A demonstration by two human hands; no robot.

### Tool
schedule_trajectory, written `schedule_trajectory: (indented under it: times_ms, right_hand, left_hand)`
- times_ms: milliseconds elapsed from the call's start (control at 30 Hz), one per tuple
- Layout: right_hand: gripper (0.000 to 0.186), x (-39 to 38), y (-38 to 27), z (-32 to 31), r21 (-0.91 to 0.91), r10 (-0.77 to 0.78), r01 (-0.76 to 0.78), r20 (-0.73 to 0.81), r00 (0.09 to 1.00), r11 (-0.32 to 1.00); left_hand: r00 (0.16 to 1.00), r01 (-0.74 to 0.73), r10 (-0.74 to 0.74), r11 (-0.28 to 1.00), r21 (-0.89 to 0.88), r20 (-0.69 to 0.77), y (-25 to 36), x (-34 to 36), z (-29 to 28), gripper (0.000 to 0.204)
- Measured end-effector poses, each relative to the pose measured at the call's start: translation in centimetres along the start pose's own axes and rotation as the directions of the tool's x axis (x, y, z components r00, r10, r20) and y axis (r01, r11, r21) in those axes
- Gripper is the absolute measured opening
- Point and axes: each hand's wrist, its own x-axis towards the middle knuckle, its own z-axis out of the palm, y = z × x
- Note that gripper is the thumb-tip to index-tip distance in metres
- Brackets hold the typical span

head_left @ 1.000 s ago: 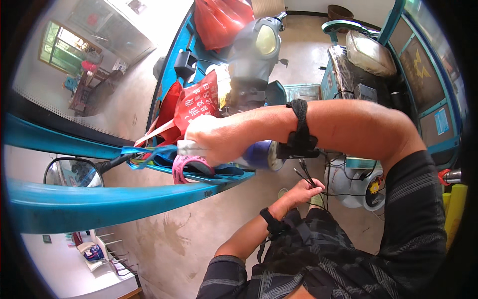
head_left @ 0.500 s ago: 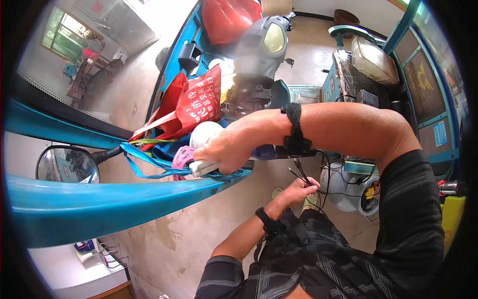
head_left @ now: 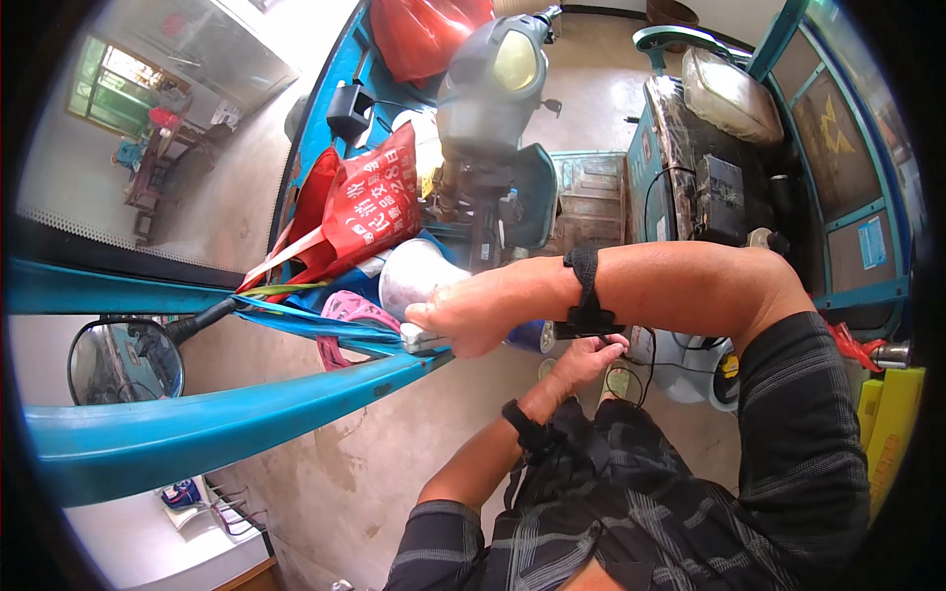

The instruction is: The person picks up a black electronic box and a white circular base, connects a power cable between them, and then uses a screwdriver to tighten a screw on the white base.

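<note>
My right arm reaches across to the left. Its hand (head_left: 478, 313) is closed around the grip of what looks like a megaphone, with a white horn (head_left: 416, 276) on the far side and a blue end (head_left: 532, 337) showing beside the wrist. A pink strap-like thing (head_left: 357, 313) and blue straps lie next to the grip, by the teal frame bar (head_left: 246, 426). Lower down, my left hand (head_left: 588, 362) has its fingers pinched on black cables (head_left: 645, 379). The cable ends are hidden behind my right wrist.
A teal vehicle surrounds me. Ahead are a red printed bag (head_left: 370, 187), a red plastic bag (head_left: 429, 39), and a grey lamp-like unit (head_left: 493, 89). To the right stands a seat box with a padded cushion (head_left: 731, 103). A mirror (head_left: 126, 360) juts out left; a white container (head_left: 680, 374) stands right.
The view has shifted slightly. My right hand, still on the megaphone, appears lower and nearer my left hand. The cable ends in my left hand have gone behind my right wrist.
</note>
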Motion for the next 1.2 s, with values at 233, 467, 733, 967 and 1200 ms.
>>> schedule_trajectory:
  times_ms: [233, 467, 733, 967, 1200]
  right_hand:
    - [0.028, -0.9, 0.3, 1.6, 0.152, 0.093, -0.076, -0.104, 0.990, 0.985]
    - [0.031, 0.1, 1.4, 4.7, 0.260, 0.196, -0.145, -0.180, 0.964, 0.955]
    - [0.055, 0.5, 2.7, 6.1, 0.325, 0.203, -0.142, -0.165, 0.965, 0.935]
    - [0.078, 0.7, 3.1, 6.6, 0.330, 0.248, -0.181, -0.174, 0.953, 0.926]
    - [0.070, -1.6, 3.4, 8.1, 0.230, 0.284, -0.218, -0.312, 0.906, 0.949]
  left_hand:
    - [0.994, 0.092, -0.094, 0.995, -0.042, -0.048, 0.1, 0.3, 0.7, 0.018]
    - [0.998, 0.068, -0.035, 0.697, 0.714, -0.061, -1.3, 0.6, -0.9, 0.027]
    - [0.989, 0.104, -0.026, 0.814, 0.571, -0.142, -0.3, -1.0, -0.4, 0.055]
    - [0.978, 0.205, -0.149, 0.801, 0.563, -0.145, 1.3, -1.4, 0.9, 0.057]
    - [0.907, 0.242, -0.352, 0.885, -0.398, -0.232, 2.9, -1.1, 2.0, 0.055]
